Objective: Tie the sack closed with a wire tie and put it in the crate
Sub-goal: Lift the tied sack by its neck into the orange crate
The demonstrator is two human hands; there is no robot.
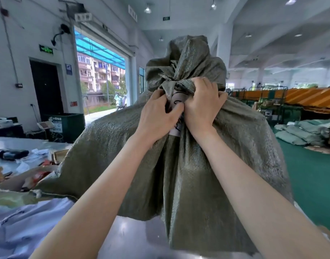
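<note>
While the olive-green woven sack point(188, 165) stands upright on the shiny metal bench point(134, 238), both hands grip its gathered neck from either side. The left hand point(156, 118) is closed on the fabric at the left of the neck, with its thumb lying across a white paper label point(176, 116) that bears black handwriting. The right hand point(202, 107) is clenched on the bunched cloth just beside it, knuckles upward, and the two hands touch or nearly touch at the label. Above the hands the mouth of the sack flares out in a crumpled bundle, cinched at a narrow knot-like point; whether a wire tie is there cannot be told, since the fabric folds hide that spot. The body of the sack spreads wide below the neck, draping over the bench toward the camera and to the left.

On the left part of the bench lie scattered papers and scraps point(29, 165) and a dark handheld device point(13, 154), well apart from the sack. Farther left stands a dark green bin point(67, 126) near an open loading doorway point(102, 79). On the green floor point(310, 176) to the right, stacked pale green sacks point(299, 133) lie in a pile. No crate can be made out for certain.
</note>
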